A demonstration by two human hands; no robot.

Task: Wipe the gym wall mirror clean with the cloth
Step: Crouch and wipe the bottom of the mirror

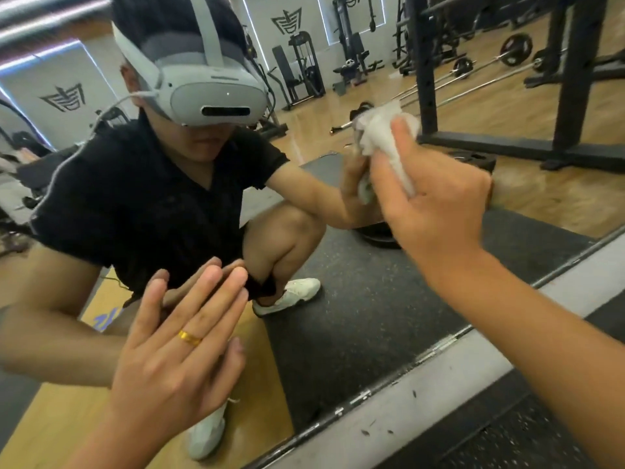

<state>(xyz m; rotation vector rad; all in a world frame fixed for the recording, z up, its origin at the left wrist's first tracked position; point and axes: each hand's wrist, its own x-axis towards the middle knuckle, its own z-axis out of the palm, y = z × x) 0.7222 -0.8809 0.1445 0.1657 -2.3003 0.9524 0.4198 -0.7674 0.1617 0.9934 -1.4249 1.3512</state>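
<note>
Cloth gripped in curled right hand, centre-right, against mirror; left hand flat, lower left. Keep pressure even, overlap strokes.

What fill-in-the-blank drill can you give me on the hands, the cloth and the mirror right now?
1. The right hand grips a crumpled white ____.
2. The left hand wears a thin gold ____.
3. Its straight fingers rest flat on the large gym wall ____.

Missing words: cloth; ring; mirror.
</note>
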